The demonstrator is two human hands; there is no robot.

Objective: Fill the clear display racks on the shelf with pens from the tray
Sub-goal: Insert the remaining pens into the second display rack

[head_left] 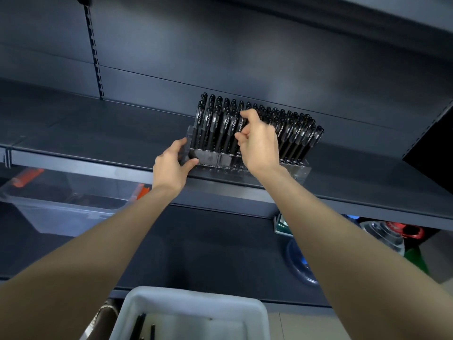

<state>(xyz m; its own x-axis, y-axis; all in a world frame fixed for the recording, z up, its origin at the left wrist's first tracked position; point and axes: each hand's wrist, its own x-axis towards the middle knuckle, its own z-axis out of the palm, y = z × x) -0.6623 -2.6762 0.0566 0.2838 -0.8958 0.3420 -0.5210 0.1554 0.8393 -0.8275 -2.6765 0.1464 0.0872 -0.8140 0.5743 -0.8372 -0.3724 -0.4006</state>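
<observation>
I see the clear acrylic display rack standing near the front edge of the dark grey metal shelf, packed with rows of upright black capped pens; my left hand grips its left end, thumb in front and fingers curled round the side; my right hand reaches into the middle rows, fingers bent, pinching one pen; below, the white plastic tray holds a few loose pens; a clear storage bin sits on the lower shelf at left; a grey back panel rises behind.
</observation>
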